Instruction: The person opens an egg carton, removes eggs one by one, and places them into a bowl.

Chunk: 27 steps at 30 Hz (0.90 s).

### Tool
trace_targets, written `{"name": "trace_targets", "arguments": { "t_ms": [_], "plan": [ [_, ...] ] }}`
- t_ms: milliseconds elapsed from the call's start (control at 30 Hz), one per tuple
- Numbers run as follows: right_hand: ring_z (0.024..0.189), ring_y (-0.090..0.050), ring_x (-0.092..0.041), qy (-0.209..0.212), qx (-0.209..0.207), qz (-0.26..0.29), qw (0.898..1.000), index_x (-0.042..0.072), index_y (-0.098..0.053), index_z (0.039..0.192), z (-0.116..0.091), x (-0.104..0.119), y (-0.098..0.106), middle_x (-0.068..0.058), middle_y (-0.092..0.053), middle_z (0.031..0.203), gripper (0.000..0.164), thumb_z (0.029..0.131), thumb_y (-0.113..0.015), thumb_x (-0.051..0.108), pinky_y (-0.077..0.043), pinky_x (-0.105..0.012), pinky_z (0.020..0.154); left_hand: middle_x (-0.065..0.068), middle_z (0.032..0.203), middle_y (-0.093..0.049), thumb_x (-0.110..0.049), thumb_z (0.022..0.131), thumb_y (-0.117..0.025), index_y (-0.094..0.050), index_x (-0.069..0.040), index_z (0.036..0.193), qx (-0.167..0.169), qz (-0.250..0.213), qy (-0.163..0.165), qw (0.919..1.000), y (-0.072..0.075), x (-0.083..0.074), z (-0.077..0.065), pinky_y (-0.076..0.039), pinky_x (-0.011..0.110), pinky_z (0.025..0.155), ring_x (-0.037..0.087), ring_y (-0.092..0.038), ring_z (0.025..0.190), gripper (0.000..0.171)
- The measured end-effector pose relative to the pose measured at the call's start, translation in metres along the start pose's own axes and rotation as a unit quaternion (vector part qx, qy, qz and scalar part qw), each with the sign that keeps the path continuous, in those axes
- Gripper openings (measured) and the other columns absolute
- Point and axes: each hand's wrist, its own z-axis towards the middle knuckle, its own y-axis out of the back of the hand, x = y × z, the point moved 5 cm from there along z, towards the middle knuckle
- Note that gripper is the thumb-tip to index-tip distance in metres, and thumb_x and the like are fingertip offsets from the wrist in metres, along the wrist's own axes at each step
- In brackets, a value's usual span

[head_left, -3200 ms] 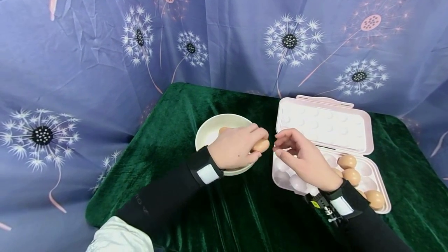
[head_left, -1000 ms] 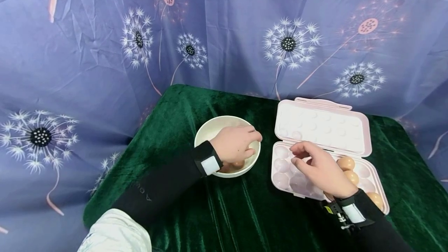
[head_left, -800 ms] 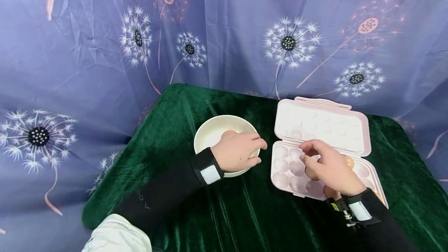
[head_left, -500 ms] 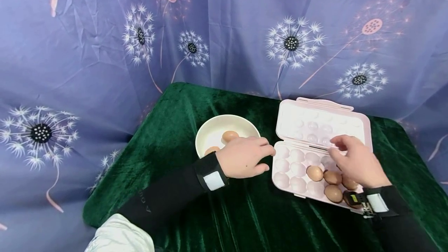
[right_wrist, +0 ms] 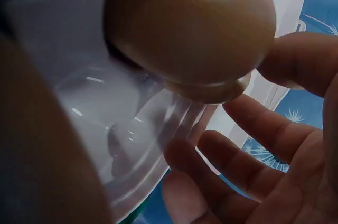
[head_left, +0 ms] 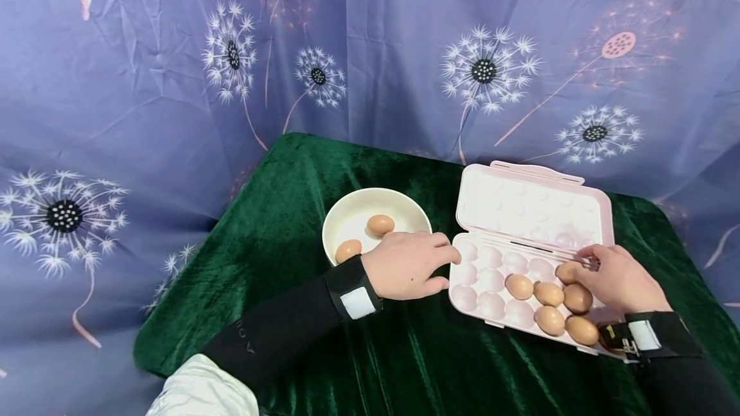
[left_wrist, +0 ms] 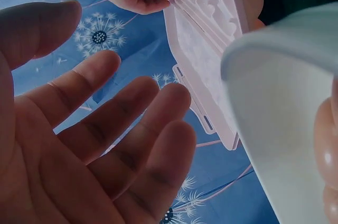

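Observation:
My left hand (head_left: 407, 266) hovers over the right side of a cream bowl (head_left: 347, 207), its fingers loosely spread and holding nothing. Inside the bowl lie two brown eggs (head_left: 380, 225) that I can see; the hand hides part of the interior. At the pink egg box (head_left: 491, 324), which lies with its lid raised, my right hand (head_left: 627, 278) has thumb and fingertips around an egg (head_left: 566, 272) in the back row. In the right wrist view that egg (right_wrist: 211, 91) is partly hidden behind a nearer egg (right_wrist: 195, 23).
Several other eggs (head_left: 549, 320) sit in the box's right half, with bare cups (head_left: 464, 297) on its left. The lid (head_left: 534, 204) leans back behind. Green velvet cloth (head_left: 289, 210) covers the table, and patterned curtains (head_left: 399, 82) hang at the rear.
The egg held by my left hand 3.2 s ago is out of its fingers; that hand dipped into the bowl, then rose rightward. My right hand moved right across the box to a back-row egg.

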Motion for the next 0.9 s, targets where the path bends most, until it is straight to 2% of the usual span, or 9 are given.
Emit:
{"name": "trace_targets", "arguments": {
  "t_ms": [100,200,333,433,633,900],
  "plan": [
    [0.113,-0.05,-0.051,0.003,0.005,-0.003,1.0,0.0,-0.062,0.125,0.001,0.0,0.0,-0.034,-0.053,0.125,0.053,0.098,-0.062,0.045,-0.045,-0.058,0.077,-0.009,0.119,-0.06,-0.038,0.095,-0.067,-0.065,-0.027,0.127,-0.001,-0.001,0.001,1.0,-0.001,0.001,0.0,-0.048,0.027,0.064,0.01,-0.059,0.097,0.034],
    [0.102,-0.059,-0.044,-0.009,0.036,0.003,0.999,0.0,-0.061,0.124,0.001,0.003,-0.001,-0.029,-0.061,0.117,0.049,0.097,-0.064,0.041,-0.047,-0.052,0.072,-0.009,0.118,-0.061,-0.038,0.095,-0.068,-0.065,-0.027,0.127,0.001,-0.005,0.003,1.0,-0.001,0.001,-0.001,-0.049,0.027,0.066,0.009,-0.058,0.098,0.035],
    [0.097,-0.059,-0.036,-0.052,0.092,0.03,0.994,0.004,-0.053,0.129,-0.001,0.004,-0.007,-0.026,-0.059,0.121,0.059,0.098,-0.056,0.054,-0.046,-0.044,0.07,-0.009,0.118,-0.061,-0.038,0.094,-0.068,-0.065,-0.027,0.127,0.005,-0.008,0.006,0.9999,-0.002,0.002,-0.001,-0.049,0.027,0.066,0.01,-0.058,0.098,0.035],
    [0.095,-0.059,-0.035,-0.057,0.099,0.027,0.993,0.005,-0.051,0.129,0.001,0.006,-0.007,-0.027,-0.057,0.122,0.06,0.098,-0.055,0.057,-0.044,-0.043,0.07,-0.009,0.117,-0.06,-0.039,0.094,-0.068,-0.066,-0.028,0.127,0.007,-0.008,0.008,0.9999,-0.003,0.002,-0.002,-0.048,0.028,0.064,0.009,-0.058,0.097,0.034],
    [0.091,-0.065,-0.035,-0.027,0.067,-0.016,0.997,0.005,-0.058,0.119,0.005,0.009,-0.006,-0.027,-0.064,0.112,0.048,0.095,-0.062,0.047,-0.047,-0.046,0.067,-0.009,0.117,-0.061,-0.039,0.094,-0.068,-0.066,-0.028,0.126,0.008,-0.007,0.007,0.9999,-0.003,0.001,-0.003,-0.048,0.028,0.063,0.009,-0.059,0.096,0.034],
    [0.084,-0.063,-0.029,-0.017,0.018,-0.006,1.0,0.006,-0.058,0.116,-0.001,0.011,0.0,-0.017,-0.066,0.103,0.054,0.093,-0.064,0.055,-0.046,-0.045,0.065,-0.008,0.117,-0.061,-0.036,0.095,-0.069,-0.066,-0.025,0.127,-0.005,-0.016,0.003,0.9999,0.002,0.003,-0.005,-0.05,0.025,0.075,0.009,-0.059,0.101,0.035]
  ]
}}
